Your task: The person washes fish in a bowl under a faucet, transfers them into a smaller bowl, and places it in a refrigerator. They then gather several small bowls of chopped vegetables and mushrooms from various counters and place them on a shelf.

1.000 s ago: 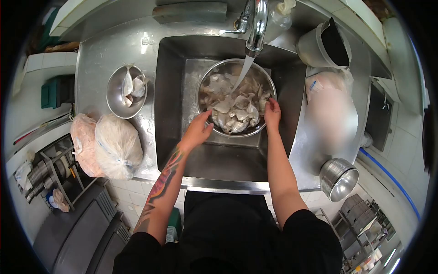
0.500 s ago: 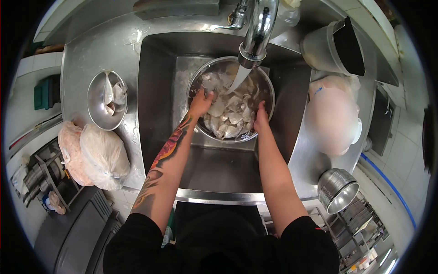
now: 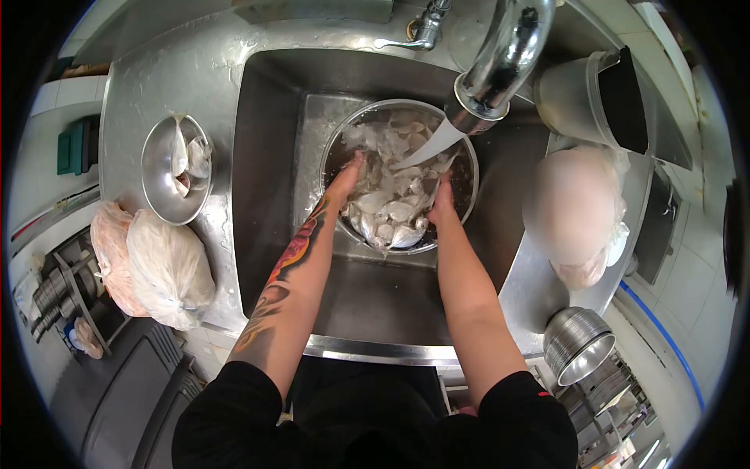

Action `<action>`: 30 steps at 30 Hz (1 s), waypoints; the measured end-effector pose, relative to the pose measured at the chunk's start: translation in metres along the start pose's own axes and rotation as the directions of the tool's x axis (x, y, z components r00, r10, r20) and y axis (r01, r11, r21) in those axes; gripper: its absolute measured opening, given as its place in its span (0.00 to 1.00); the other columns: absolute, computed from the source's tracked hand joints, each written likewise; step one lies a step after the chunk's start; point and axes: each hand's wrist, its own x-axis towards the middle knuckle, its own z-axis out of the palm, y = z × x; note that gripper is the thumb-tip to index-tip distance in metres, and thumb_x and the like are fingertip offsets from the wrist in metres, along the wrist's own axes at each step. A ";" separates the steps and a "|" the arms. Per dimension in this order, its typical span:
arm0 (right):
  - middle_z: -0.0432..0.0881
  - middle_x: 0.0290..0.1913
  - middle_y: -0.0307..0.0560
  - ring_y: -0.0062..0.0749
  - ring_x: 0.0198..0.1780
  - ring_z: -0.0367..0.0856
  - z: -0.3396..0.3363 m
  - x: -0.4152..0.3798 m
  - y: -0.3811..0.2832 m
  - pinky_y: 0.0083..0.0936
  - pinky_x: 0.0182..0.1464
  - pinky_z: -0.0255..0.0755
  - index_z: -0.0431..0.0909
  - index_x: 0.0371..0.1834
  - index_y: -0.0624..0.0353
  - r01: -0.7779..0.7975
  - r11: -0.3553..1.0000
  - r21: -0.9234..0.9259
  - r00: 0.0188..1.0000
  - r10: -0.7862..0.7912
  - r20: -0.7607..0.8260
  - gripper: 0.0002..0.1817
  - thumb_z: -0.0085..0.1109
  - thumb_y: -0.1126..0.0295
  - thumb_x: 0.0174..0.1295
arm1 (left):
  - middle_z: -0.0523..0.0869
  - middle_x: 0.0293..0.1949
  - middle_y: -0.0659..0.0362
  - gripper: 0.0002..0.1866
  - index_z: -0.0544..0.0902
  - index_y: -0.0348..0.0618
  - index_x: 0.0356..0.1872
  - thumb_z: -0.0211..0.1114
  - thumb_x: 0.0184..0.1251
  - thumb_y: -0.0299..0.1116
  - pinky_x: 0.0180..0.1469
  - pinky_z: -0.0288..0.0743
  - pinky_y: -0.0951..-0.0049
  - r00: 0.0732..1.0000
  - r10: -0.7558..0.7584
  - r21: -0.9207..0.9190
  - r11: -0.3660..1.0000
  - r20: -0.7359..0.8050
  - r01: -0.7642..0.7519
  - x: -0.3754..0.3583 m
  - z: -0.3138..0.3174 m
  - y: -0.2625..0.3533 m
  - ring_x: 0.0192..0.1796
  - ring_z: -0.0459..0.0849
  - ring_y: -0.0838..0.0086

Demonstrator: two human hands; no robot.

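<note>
Head view: both hands down in the bowl of fish (image 3: 394, 211), which sits in the sink (image 3: 266, 156).
Left hand (image 3: 348, 178): fingers spread among the fish, gripping nothing I can make out.
Right hand (image 3: 442, 202): buried in the fish, grip cannot be told.
Tap (image 3: 500, 62): water running into the bowl.
Progress: rinsing looks midway; bagged batches (image 3: 168, 270) wait unopened.

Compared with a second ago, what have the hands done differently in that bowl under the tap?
Both hands moved from the bowl's near rim forward into the pile. The left hand and right hand are now pushed in among the pale fish pieces, where before they only touched the edge. Unchanged: water runs from the tap into the steel bowl in the sink, and the small bowl and bags sit alongside.
</note>
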 end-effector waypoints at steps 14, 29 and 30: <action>0.75 0.68 0.52 0.54 0.68 0.71 -0.013 0.015 -0.004 0.57 0.72 0.59 0.71 0.69 0.55 -0.160 0.981 0.112 0.966 0.132 0.222 0.38 0.36 0.36 0.71 | 0.75 0.69 0.53 0.39 0.67 0.46 0.73 0.45 0.75 0.66 0.71 0.66 0.54 0.970 -0.104 -0.397 0.899 0.219 0.186 -0.005 -0.008 0.011 0.69 0.73 0.59; 0.83 0.59 0.48 0.49 0.59 0.80 -0.023 -0.006 -0.016 0.52 0.68 0.67 0.79 0.61 0.53 -0.174 0.970 0.171 0.922 0.099 0.375 0.32 0.51 0.39 0.68 | 0.81 0.64 0.54 0.35 0.77 0.45 0.66 0.50 0.75 0.63 0.70 0.67 0.58 0.950 0.028 -0.441 0.889 0.311 0.119 -0.009 0.002 0.021 0.64 0.79 0.64; 0.83 0.59 0.48 0.49 0.60 0.79 -0.023 -0.009 -0.017 0.52 0.68 0.67 0.79 0.62 0.53 -0.148 0.968 0.203 0.935 0.070 0.347 0.32 0.51 0.39 0.68 | 0.80 0.64 0.55 0.35 0.75 0.44 0.68 0.51 0.75 0.63 0.70 0.66 0.59 0.941 0.027 -0.449 0.883 0.337 0.136 -0.014 0.002 0.024 0.64 0.79 0.63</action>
